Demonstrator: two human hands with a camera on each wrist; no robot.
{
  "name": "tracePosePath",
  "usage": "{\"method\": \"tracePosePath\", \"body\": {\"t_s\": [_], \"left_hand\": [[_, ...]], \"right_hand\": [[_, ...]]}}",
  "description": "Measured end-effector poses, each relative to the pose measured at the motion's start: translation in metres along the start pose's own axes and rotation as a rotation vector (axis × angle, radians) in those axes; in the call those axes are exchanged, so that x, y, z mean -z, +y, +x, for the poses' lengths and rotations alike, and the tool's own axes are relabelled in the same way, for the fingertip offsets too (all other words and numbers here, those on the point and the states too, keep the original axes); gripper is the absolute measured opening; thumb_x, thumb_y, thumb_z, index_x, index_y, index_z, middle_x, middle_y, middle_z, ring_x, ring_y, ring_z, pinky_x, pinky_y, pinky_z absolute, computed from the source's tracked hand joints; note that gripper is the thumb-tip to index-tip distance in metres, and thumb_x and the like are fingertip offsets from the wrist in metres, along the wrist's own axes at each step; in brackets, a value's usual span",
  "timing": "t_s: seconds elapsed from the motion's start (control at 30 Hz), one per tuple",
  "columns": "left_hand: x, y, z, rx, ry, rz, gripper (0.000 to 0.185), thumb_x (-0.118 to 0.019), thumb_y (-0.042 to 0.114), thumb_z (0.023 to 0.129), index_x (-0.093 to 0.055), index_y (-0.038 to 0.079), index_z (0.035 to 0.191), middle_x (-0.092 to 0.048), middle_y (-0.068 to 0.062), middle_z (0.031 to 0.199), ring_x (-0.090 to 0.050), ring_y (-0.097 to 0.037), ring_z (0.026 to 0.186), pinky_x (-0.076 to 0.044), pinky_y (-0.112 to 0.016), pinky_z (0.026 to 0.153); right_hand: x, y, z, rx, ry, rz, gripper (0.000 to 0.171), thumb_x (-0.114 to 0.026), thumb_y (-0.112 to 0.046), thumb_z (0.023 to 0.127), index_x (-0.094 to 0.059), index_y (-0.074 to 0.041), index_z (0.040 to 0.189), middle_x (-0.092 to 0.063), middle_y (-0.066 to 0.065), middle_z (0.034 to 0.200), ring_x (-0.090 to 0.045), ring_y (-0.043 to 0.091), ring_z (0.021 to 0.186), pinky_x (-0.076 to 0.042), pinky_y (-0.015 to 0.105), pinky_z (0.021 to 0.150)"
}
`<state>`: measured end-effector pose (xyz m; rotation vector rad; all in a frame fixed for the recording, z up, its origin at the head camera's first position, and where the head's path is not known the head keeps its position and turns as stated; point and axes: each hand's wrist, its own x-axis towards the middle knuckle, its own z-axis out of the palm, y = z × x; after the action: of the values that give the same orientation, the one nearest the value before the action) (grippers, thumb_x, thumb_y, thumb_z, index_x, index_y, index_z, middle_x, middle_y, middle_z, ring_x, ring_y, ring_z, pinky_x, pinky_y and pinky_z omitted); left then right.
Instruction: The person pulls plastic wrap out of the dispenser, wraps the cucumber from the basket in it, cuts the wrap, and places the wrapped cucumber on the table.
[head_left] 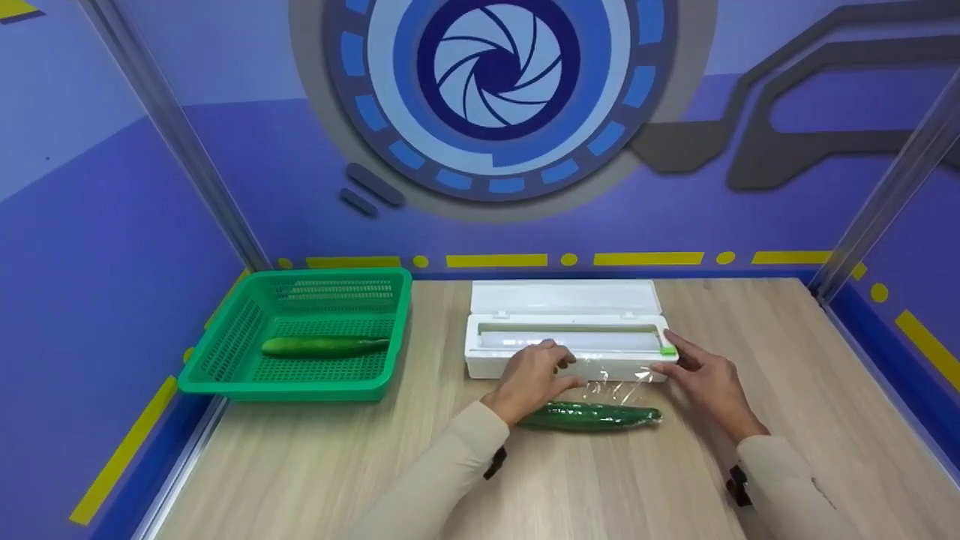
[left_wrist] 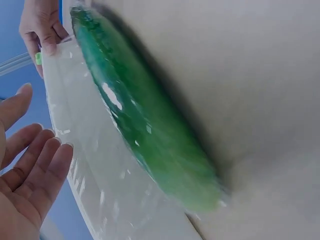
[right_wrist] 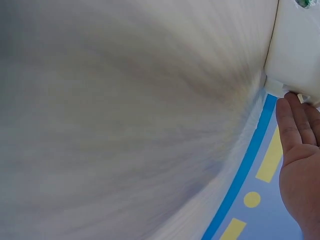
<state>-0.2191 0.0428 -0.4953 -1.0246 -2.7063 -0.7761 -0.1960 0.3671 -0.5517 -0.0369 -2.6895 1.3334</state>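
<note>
A white cling film dispenser (head_left: 491,366) stands on the table with its lid folded back and a film roll (head_left: 570,341) inside. My right hand (head_left: 709,379) grips its right end, thumb at the front, close to the green cutter slider (head_left: 667,350). Clear film (head_left: 611,382) runs from the dispenser's front down to a cucumber (head_left: 600,417) lying before it. In the left wrist view the cucumber (left_wrist: 145,115) has glossy film around it. My left hand (head_left: 534,379) hovers over the dispenser's front edge with loosely bent, spread fingers, holding nothing; it covers the cucumber's left end.
To the left stands a green plastic basket (head_left: 300,391) with another cucumber (head_left: 322,346) in it. A printed wall panel (head_left: 495,232) rises behind the table (head_left: 600,495), and side panels bound it left and right.
</note>
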Motion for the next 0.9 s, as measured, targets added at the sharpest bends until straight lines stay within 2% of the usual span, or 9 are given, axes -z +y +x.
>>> {"method": "tracePosePath", "body": {"t_s": [0.1, 0.2, 0.3, 0.43, 0.53, 0.7, 0.9], "left_hand": [[0.000, 0.006, 0.016, 0.019, -0.035, -0.039, 0.034, -0.085, 0.035, 0.092, -0.079, 0.008, 0.113, -0.075, -0.002, 0.104, -0.070, -0.011, 0.093, -0.054, -0.020, 0.082], [0.000, 0.012, 0.035, 0.027, -0.058, -0.068, 0.034, -0.084, 0.034, 0.093, -0.080, 0.009, 0.115, -0.076, -0.002, 0.106, -0.070, -0.011, 0.094, -0.053, -0.020, 0.083], [0.000, 0.018, 0.050, 0.023, -0.062, -0.085, 0.033, -0.083, 0.034, 0.094, -0.080, 0.008, 0.116, -0.077, -0.003, 0.106, -0.072, -0.013, 0.096, -0.053, -0.019, 0.082], [-0.002, 0.028, 0.067, 0.042, -0.076, -0.108, 0.032, -0.082, 0.032, 0.096, -0.081, 0.009, 0.117, -0.077, -0.001, 0.108, -0.072, -0.011, 0.097, -0.052, -0.016, 0.081], [-0.007, 0.036, 0.077, 0.055, -0.085, -0.121, 0.030, -0.081, 0.031, 0.097, -0.081, 0.010, 0.118, -0.078, 0.001, 0.108, -0.070, -0.007, 0.096, -0.051, -0.015, 0.082], [-0.021, 0.044, 0.087, 0.036, -0.084, -0.094, 0.026, -0.081, 0.030, 0.097, -0.082, 0.013, 0.117, -0.078, 0.005, 0.106, -0.068, -0.001, 0.092, -0.048, -0.011, 0.081], [-0.030, 0.050, 0.094, 0.001, -0.029, -0.091, 0.019, -0.080, 0.024, 0.098, -0.084, 0.013, 0.113, -0.078, 0.005, 0.102, -0.066, 0.001, 0.086, -0.046, -0.009, 0.077]], "right_hand": [[-0.001, 0.001, 0.000, 0.006, 0.009, 0.008, 0.077, -0.081, -0.045, 0.093, -0.051, -0.016, 0.158, -0.050, 0.018, 0.155, -0.054, 0.037, 0.139, -0.047, 0.038, 0.104], [-0.002, 0.002, 0.000, 0.011, 0.019, 0.021, 0.076, -0.082, -0.044, 0.092, -0.053, -0.016, 0.157, -0.052, 0.017, 0.153, -0.056, 0.034, 0.137, -0.048, 0.021, 0.100], [-0.002, 0.002, 0.000, 0.008, 0.018, 0.041, 0.076, -0.082, -0.044, 0.092, -0.054, -0.017, 0.157, -0.053, 0.016, 0.153, -0.057, 0.032, 0.136, -0.043, 0.008, 0.094], [0.001, 0.000, 0.000, 0.001, 0.007, 0.035, 0.076, -0.080, -0.047, 0.093, -0.051, -0.018, 0.158, -0.051, 0.016, 0.155, -0.055, 0.034, 0.139, -0.048, 0.026, 0.103], [0.003, -0.002, 0.000, -0.001, 0.012, 0.010, 0.075, -0.078, -0.046, 0.095, -0.050, -0.018, 0.159, -0.051, 0.017, 0.155, -0.055, 0.035, 0.139, -0.045, 0.044, 0.105], [0.002, -0.001, 0.000, -0.007, 0.020, -0.017, 0.074, -0.077, -0.045, 0.096, -0.050, -0.017, 0.159, -0.052, 0.016, 0.154, -0.056, 0.035, 0.138, -0.046, 0.043, 0.104], [-0.001, -0.002, 0.002, 0.009, 0.020, -0.010, 0.073, -0.078, -0.043, 0.096, -0.051, -0.016, 0.158, -0.053, 0.016, 0.153, -0.057, 0.035, 0.136, -0.048, 0.037, 0.101]]}}
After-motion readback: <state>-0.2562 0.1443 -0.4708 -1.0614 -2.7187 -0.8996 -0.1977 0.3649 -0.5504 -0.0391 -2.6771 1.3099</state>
